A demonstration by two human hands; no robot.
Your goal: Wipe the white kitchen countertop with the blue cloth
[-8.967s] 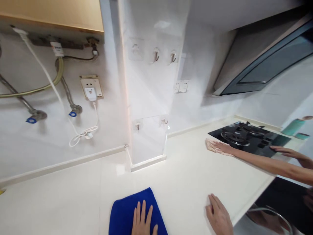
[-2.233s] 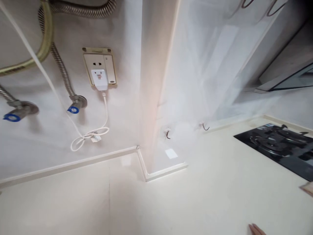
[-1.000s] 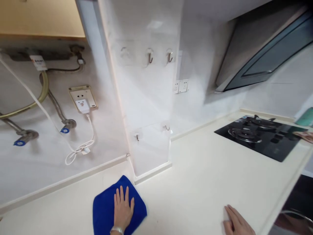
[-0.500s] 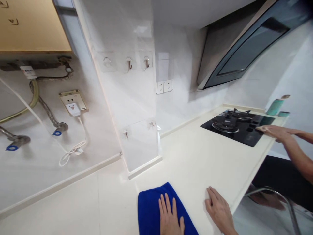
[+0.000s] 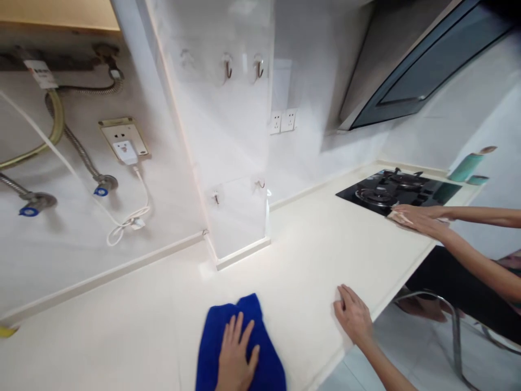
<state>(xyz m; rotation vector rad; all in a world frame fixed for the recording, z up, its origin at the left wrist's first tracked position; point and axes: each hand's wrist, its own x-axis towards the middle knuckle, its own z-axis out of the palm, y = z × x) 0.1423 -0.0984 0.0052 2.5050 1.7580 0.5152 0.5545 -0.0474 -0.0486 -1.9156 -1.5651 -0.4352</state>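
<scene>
A blue cloth (image 5: 266,355) lies on the cream countertop (image 5: 134,326) at the bottom middle of the head view. My left hand (image 5: 236,353) rests flat on that cloth, fingers apart and thumb out to the side. Farther right, my right hand (image 5: 355,315) leans on the bare countertop near its front edge. Its fingers are slightly bent, and nothing shows in them.
Another person's hands (image 5: 419,218) press a light cloth (image 5: 399,218) beside the black gas hob (image 5: 378,187). A metal-framed chair (image 5: 455,336) stands below the counter edge. A wall column (image 5: 240,222) with hooks juts onto the counter; a green canister (image 5: 465,166) stands beyond the hob.
My left hand and the blue cloth have slid left across the countertop. The other person's hands have come from the hob's right side to its near edge. My view has tilted down a little.
</scene>
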